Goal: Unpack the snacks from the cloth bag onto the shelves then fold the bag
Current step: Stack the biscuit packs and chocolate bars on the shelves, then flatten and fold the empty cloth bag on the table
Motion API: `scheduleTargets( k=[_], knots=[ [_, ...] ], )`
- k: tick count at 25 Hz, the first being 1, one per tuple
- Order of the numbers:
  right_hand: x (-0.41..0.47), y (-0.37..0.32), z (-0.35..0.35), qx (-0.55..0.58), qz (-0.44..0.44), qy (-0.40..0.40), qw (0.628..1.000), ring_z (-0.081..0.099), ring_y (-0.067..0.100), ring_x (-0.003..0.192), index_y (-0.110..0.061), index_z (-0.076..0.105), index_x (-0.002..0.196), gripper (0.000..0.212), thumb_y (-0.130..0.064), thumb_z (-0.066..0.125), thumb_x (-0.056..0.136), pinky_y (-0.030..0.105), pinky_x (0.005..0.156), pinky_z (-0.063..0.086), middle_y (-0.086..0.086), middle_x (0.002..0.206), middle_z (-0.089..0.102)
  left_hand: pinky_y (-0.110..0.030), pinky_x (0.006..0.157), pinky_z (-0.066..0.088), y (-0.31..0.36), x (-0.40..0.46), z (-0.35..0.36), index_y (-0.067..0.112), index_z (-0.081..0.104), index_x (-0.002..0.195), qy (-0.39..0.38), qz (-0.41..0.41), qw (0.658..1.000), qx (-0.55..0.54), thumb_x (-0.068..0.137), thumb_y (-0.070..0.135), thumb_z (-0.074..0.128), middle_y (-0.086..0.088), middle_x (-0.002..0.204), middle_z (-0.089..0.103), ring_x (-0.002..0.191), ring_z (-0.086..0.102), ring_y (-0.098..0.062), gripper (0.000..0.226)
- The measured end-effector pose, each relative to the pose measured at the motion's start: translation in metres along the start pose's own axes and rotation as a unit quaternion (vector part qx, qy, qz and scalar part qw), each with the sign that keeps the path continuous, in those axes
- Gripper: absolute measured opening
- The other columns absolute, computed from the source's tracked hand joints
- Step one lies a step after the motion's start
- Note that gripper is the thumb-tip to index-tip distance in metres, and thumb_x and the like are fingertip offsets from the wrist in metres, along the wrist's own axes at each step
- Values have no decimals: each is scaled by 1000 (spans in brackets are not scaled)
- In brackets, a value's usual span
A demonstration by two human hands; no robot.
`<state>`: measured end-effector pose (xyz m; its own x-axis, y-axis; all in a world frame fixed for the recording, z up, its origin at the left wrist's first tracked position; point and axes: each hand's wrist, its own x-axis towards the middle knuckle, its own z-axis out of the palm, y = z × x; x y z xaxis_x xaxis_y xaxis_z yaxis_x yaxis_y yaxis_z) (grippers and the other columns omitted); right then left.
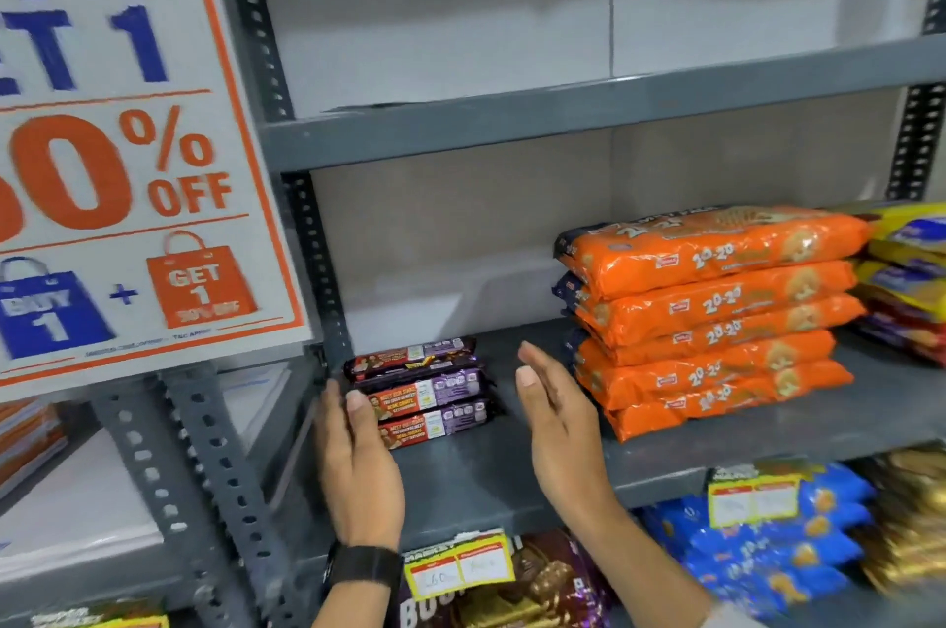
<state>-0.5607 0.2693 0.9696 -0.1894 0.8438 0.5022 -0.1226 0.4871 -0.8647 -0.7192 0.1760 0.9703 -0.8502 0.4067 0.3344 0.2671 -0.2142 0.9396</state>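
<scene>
We judge the three stacked biscuit packs (427,387) at the left end of the grey shelf (716,443) light, slick and crushable, best held by their long sides, long axes running left-right, our left hand (358,463) touching them flat-fingered, right hand (558,422) open, empty.

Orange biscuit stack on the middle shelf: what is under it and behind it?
The orange biscuit stack rests directly on the grey shelf. Behind it only the pale back panel shows above and to its left. The packs cover the shelf space directly behind the stack.
</scene>
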Motion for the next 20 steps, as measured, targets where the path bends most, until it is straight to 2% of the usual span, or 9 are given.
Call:
scheduleTargets(
  k=[1, 3, 6, 9, 12, 15, 18, 20],
  knots=[
    [-14, -2, -19, -35, -46, 9, 998, 52, 2, 137, -35, 58, 143, 41, -50, 51, 105, 27, 111, 45, -21, 144, 59, -50, 121, 35, 0, -14, 4, 44, 45, 150, 8, 65, 998, 15, 97, 66, 42, 9, 160, 45, 149, 40, -16, 57],
    [-41, -7, -67, -105, -117, 38, 987, 56, 8, 134, -31, 61, 139, 37, -44, 53, 105, 21, 106, 46, -20, 140, 61, -52, 115, 42, 1, -50, 23, 32, 57, 142, -25, 165, 985, 30, 99, 54, 50, 7, 148, 57, 142, 49, -21, 49],
    [-76, -12, -159, -238, -161, 103, 952, 59, 14, 130, -16, 65, 134, 34, -30, 58, 104, 25, 106, 46, -6, 134, 65, -53, 107, 47, 7, -116, 74, 28, 65, 131, -151, 185, 971, 26, 98, 40, 58, 7, 131, 67, 126, 60, -24, 36],
    [-113, -11, -262, -307, -106, 177, 929, 62, 19, 124, -11, 68, 130, 32, -21, 63, 100, 40, 102, 51, 2, 128, 67, -48, 103, 50, 17, -197, 134, 31, 66, 126, -276, 187, 943, 17, 95, 29, 61, 12, 122, 69, 118, 63, -19, 31],
    [-157, -16, -365, -335, -67, 245, 907, 64, 16, 119, -20, 66, 131, 32, -29, 64, 100, 48, 96, 55, -11, 127, 65, -49, 100, 51, 31, -288, 191, 29, 67, 125, -377, 203, 904, 4, 93, 25, 62, 14, 120, 70, 116, 64, -16, 32],
    [-209, -18, -468, -360, 1, 270, 893, 61, 10, 122, -30, 60, 135, 36, -40, 60, 100, 47, 97, 55, -19, 128, 61, -49, 99, 52, 46, -380, 243, 23, 67, 127, -464, 219, 857, 44, 89, 27, 63, 6, 119, 72, 114, 65, -22, 38],
    [-269, -12, -575, -398, 105, 274, 869, 57, 15, 130, -28, 55, 142, 50, -41, 63, 95, 47, 104, 51, -9, 137, 59, -44, 103, 49, 49, -476, 294, 24, 65, 132, -529, 197, 822, 81, 89, 30, 66, 5, 124, 71, 119, 64, -22, 44],
    [-314, -7, -646, -435, 195, 271, 836, 54, 22, 134, -21, 52, 147, 57, -36, 68, 94, 44, 110, 46, 1, 145, 57, -43, 104, 48, 44, -550, 326, 28, 61, 138, -585, 170, 784, 119, 92, 31, 67, 6, 130, 69, 123, 61, -20, 47]
  ],
)
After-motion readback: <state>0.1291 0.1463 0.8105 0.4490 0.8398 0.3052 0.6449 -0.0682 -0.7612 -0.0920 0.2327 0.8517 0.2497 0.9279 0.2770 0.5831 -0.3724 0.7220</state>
